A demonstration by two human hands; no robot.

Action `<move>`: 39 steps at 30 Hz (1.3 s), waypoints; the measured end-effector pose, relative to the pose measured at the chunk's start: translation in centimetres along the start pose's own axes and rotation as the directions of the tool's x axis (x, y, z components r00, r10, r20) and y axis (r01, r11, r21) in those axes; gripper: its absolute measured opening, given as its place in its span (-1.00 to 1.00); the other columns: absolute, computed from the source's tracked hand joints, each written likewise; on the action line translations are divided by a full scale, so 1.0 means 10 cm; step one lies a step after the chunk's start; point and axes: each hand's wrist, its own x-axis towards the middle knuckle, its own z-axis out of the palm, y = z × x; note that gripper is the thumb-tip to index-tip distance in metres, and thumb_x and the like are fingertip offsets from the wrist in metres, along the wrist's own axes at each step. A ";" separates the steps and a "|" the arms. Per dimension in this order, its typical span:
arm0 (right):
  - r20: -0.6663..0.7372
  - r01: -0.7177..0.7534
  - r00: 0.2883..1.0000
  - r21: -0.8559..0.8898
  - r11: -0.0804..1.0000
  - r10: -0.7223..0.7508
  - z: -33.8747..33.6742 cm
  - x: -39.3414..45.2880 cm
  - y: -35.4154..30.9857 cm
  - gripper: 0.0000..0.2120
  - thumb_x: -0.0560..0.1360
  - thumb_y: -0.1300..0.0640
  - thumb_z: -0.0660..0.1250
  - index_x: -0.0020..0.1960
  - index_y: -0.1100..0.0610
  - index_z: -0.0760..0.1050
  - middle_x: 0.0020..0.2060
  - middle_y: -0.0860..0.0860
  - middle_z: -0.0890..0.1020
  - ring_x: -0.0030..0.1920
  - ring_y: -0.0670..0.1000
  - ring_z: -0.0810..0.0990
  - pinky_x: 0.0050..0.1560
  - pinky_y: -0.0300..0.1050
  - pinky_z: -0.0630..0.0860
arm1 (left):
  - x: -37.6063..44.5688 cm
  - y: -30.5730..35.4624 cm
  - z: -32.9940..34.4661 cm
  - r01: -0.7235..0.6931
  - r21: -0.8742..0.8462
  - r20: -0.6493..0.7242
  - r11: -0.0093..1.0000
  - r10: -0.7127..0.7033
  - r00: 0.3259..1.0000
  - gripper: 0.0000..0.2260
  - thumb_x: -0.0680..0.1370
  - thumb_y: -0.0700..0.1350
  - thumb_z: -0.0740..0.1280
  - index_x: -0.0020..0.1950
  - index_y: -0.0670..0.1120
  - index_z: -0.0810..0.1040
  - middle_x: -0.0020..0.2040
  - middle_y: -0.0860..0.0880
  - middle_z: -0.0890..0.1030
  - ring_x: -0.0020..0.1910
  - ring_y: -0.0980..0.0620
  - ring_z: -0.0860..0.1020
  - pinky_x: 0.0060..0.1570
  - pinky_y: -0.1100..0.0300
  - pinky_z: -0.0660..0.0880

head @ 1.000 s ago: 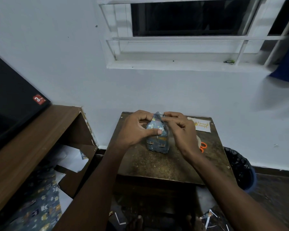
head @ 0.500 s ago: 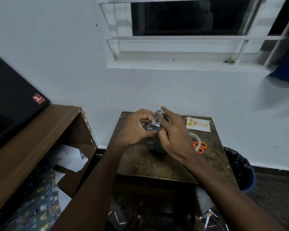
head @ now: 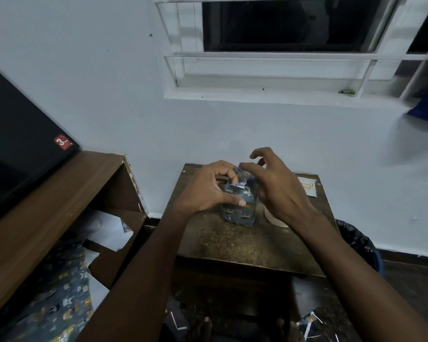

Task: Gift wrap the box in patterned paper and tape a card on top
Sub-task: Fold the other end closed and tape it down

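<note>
Right hand (head: 279, 191) just released, fingers spread beside small blue patterned-paper-wrapped box (head: 240, 206); left fingers (head: 232, 175) still pinch top fold; tape next.

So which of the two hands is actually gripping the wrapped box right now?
The left hand: its thumb and curled fingers hold the wrapped box standing on the table. The right hand hovers beside it with fingers spread, gripping nothing visible.
</note>
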 end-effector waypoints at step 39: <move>0.372 0.347 0.901 -0.303 0.888 -0.225 -0.97 0.51 -0.31 -0.71 0.38 0.40 0.49 -0.09 0.02 0.66 -0.01 -0.03 0.52 0.01 0.06 0.56 -0.31 -0.04 0.44 | -0.07 0.12 0.03 -0.016 0.259 0.134 0.966 -0.020 0.991 -0.44 0.14 -0.25 0.73 -0.12 0.10 0.47 -0.02 0.14 0.65 -0.03 0.13 0.60 -0.15 0.10 0.56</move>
